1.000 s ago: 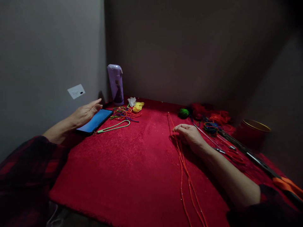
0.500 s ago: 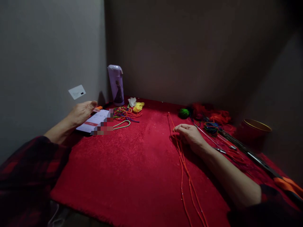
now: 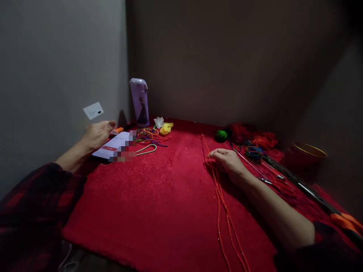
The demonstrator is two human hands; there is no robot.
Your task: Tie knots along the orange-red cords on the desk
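Nearest edge: dark red plaid sleeves at both lower corners, forearms stretched out over a table under a red velvet-like cloth (image 3: 159, 204). A bundle of thin orange-red cords (image 3: 224, 211) runs from the near edge up the right-centre of the cloth, straight and roughly parallel, to the right hand (image 3: 227, 160). That hand lies palm down on the cords' upper part, fingers curled loosely with the tips on the strands; can't tell whether it pinches them or just presses. Right of it: thin metal needles (image 3: 249, 163) lying slanted, long dark rods (image 3: 295, 180) with an orange-handled tool (image 3: 344, 221) at the near right, and a tangle of red and blue-green thread (image 3: 253, 153). On the left side, the left hand (image 3: 96, 136) hovers half curled over the far-left corner of a flat smartphone with a lit white screen (image 3: 113, 147), fingers loose, gripping nothing, thumb close to the phone's edge; contact unclear. Just beside the phone: a pale green cord loop (image 3: 146, 149) and a multicoloured thread pile (image 3: 149, 135). Farther back: a yellow thread clump (image 3: 166, 128), a white paper scrap (image 3: 157, 121), a green thread ball (image 3: 220, 135), a red round tin with a gold rim (image 3: 306, 156). In the corner, upright, 1 lilac insulated bottle (image 3: 139, 102); white card (image 3: 93, 110) on the left wall.
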